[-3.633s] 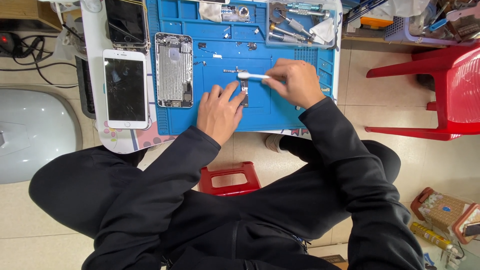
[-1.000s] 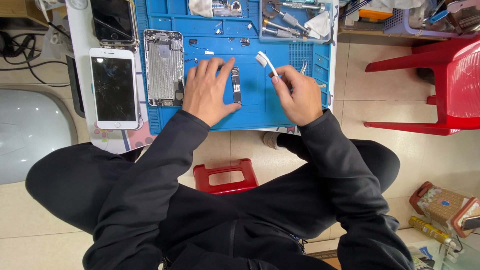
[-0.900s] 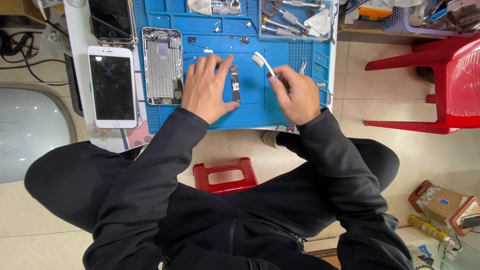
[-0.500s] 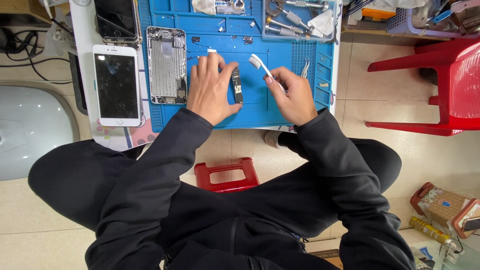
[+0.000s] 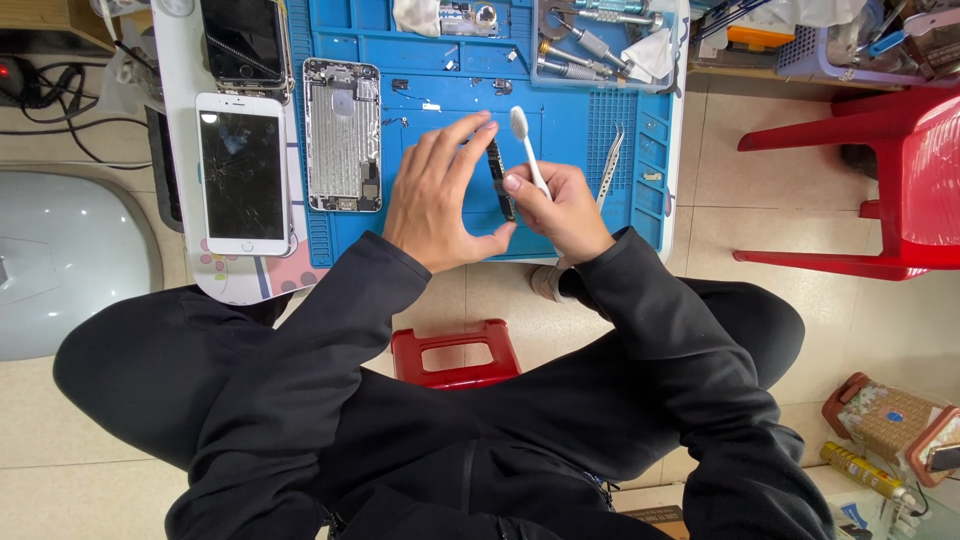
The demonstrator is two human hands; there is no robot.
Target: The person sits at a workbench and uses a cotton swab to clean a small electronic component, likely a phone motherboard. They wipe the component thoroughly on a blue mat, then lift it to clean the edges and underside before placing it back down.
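Holding a small dark circuit board (image 5: 497, 178) above the blue work mat (image 5: 570, 140) near the upper middle of the frame, my left hand (image 5: 437, 195) pinches it between fingertips and thumb while my right hand (image 5: 560, 205) is clenched around a white toothbrush (image 5: 527, 148), bristles up. I judge this a brush-cleaning step, calling next for the bristles to meet the board. Whether both hands touch the board I cannot tell, and the tools at the top edge are cut off.
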